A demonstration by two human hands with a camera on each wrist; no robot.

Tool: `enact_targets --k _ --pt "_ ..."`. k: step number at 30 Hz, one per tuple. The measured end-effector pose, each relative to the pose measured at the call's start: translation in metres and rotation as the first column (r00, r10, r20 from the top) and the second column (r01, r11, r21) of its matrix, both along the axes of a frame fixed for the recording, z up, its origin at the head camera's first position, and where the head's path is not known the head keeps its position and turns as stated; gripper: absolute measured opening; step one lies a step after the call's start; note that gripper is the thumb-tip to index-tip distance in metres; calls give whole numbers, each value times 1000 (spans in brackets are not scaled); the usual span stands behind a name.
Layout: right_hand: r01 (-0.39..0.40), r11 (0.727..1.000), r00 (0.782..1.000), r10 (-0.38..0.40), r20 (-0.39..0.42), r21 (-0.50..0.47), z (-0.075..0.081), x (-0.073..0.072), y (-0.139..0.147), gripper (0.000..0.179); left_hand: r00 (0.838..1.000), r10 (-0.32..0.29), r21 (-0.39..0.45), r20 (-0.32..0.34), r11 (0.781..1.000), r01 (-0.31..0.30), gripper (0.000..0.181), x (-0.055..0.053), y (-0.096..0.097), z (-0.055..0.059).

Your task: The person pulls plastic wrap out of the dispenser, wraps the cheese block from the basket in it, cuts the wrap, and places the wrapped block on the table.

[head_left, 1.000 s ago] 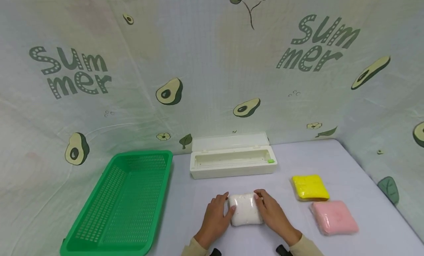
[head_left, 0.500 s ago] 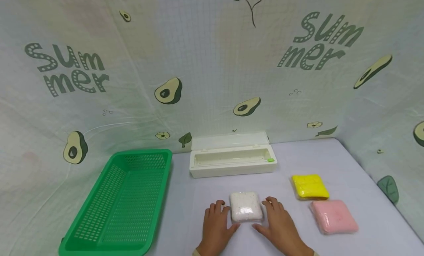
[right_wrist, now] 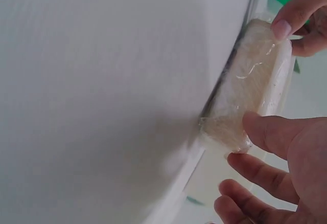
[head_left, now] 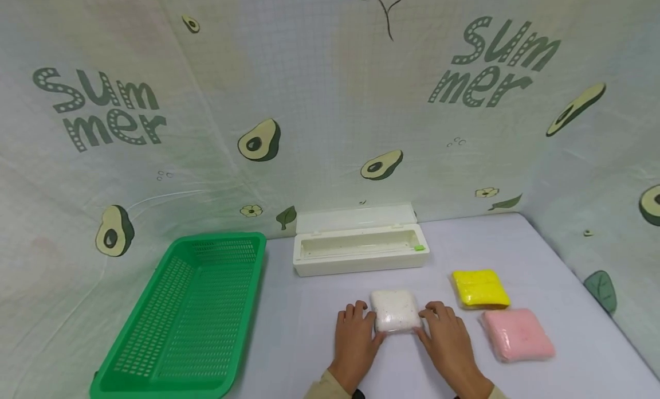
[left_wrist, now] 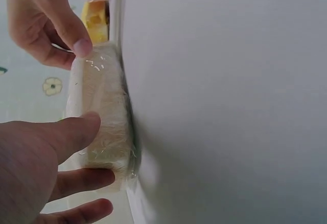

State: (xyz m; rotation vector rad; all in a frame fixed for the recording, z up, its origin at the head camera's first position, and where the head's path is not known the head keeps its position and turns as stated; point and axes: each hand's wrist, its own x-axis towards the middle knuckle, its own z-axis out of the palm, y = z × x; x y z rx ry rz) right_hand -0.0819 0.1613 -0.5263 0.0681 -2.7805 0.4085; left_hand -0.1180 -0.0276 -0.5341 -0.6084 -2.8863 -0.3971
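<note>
A soft-looking white square packet (head_left: 396,311) in clear plastic wrap lies on the table in front of me. My left hand (head_left: 354,339) holds its near left corner, thumb at the near side and fingers along the left edge. At the opposite corner, my right hand (head_left: 447,339) has its thumb on the near side and fingertips at the right edge. Both wrist views show the packet's wrinkled near side (left_wrist: 107,111), with a thumb (right_wrist: 263,129) pressed against it. The packet's underside is hidden.
On the left stands a green perforated basket (head_left: 246,313). A long white box (head_left: 361,265) with its lid raised sits behind the packet, a small green piece (head_left: 419,247) at its right end. Yellow (head_left: 480,288) and pink (head_left: 518,334) wrapped packets lie to the right.
Both hands let go of the white packet and drew back toward me, then came to its near corners. The packet now lies farther forward and slightly right.
</note>
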Motion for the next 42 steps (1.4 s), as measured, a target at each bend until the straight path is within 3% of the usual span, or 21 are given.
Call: enact_targets --k 12,18,22,28,33,42 --pt "81 997 995 -80 -55 16 -1 -20 32 35 993 -37 -43 -115 999 32 40 -27 43 -5" --pt "58 998 991 -58 -124 -4 -2 -22 40 34 989 -45 -57 -140 998 37 38 -31 53 -3" --pt "39 999 991 -40 -129 -13 -2 -24 41 34 993 -29 -62 -117 998 22 39 -33 53 -1" --pt "45 998 999 -45 -20 -32 10 -23 41 41 999 -6 -68 -36 998 3 47 -32 32 -1" --pt "69 997 996 -67 64 -36 27 -25 51 44 997 11 -49 -74 999 -14 44 -32 4 9" --pt "49 998 998 -50 -41 -40 49 -31 83 38 992 76 -57 -105 995 -82 42 -34 -50 33"
